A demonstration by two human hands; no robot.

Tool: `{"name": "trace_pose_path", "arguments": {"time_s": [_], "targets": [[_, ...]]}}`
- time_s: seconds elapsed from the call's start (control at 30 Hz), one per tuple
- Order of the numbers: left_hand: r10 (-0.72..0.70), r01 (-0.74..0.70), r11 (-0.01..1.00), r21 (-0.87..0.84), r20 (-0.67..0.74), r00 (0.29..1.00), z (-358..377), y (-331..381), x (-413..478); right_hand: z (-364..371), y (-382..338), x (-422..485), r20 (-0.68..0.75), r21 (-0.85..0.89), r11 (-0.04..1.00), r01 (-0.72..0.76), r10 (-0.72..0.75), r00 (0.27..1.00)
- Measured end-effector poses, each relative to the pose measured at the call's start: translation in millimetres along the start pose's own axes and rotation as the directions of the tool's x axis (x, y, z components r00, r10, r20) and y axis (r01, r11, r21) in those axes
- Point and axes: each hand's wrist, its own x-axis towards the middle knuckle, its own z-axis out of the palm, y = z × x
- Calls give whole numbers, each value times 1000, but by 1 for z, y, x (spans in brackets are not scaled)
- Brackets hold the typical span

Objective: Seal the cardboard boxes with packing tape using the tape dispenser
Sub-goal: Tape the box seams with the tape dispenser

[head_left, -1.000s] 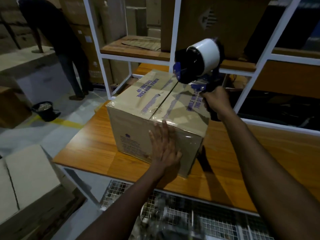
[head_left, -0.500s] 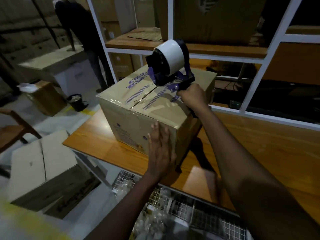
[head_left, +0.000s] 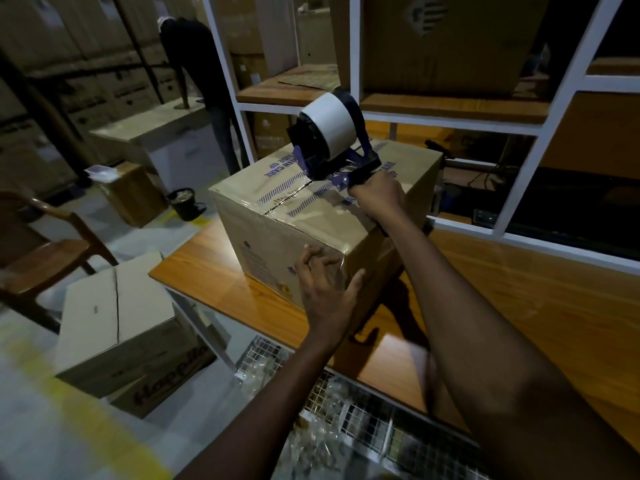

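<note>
On the wooden desk (head_left: 214, 268) stands the cardboard box (head_left: 311, 216); the right hand (head_left: 377, 195) is clamped round the tape dispenser (head_left: 332, 143) handle on its top seam, while the left hand (head_left: 325, 289) spreads, fingers bent, gripping the box's near corner

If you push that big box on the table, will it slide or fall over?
Probably slide: the box is wide and squat, sitting flat on the smooth, shiny table. That may be why the left hand grips its near corner. Its flat, crisp sides suggest it's fairly stiff; weight can't be told.
</note>
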Motion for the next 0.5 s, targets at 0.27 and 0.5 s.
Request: {"name": "trace_pose_path", "arguments": {"time_s": [0.27, 0.5], "targets": [[37, -36, 999, 27, -50, 998, -4, -10, 15, 1, 1, 1, 4, 6, 1000, -9, 9, 1000], [157, -158, 977, 141, 14, 987, -19, -35, 45, 1, 2, 3, 16, 18, 1000, -17, 17, 1000]]}}
